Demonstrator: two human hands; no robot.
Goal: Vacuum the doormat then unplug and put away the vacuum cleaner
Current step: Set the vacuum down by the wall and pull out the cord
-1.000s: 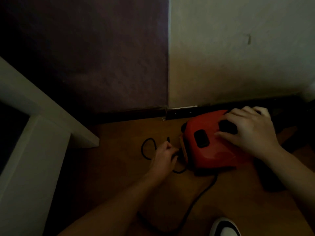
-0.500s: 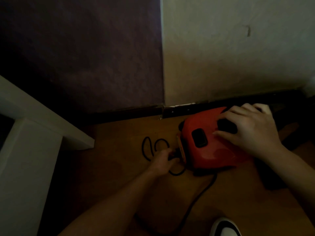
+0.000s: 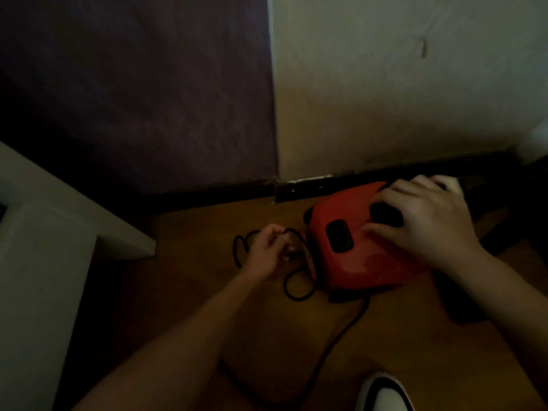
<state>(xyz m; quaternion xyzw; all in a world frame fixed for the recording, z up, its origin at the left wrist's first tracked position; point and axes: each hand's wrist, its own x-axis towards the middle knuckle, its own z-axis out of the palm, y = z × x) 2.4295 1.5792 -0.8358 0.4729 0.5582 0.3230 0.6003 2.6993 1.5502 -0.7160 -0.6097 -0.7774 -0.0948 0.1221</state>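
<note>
Shoe (image 3: pixel 382 393) near cord (image 3: pixel 341 336); baseboard (image 3: pixel 207 192) behind vacuum (image 3: pixel 355 262); cabinet (image 3: pixel 44 262) left.

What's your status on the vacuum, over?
Left hand grips black power cord beside red plastic vacuum cleaner. Right hand rests on its top. Loose cord loops on wooden floor.

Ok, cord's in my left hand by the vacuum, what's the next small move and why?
Probably gather the loose loops toward the vacuum: the left hand grips the cord beside it, slack lies looped on the floor, and the right hand rests on the body, steadying it.
</note>
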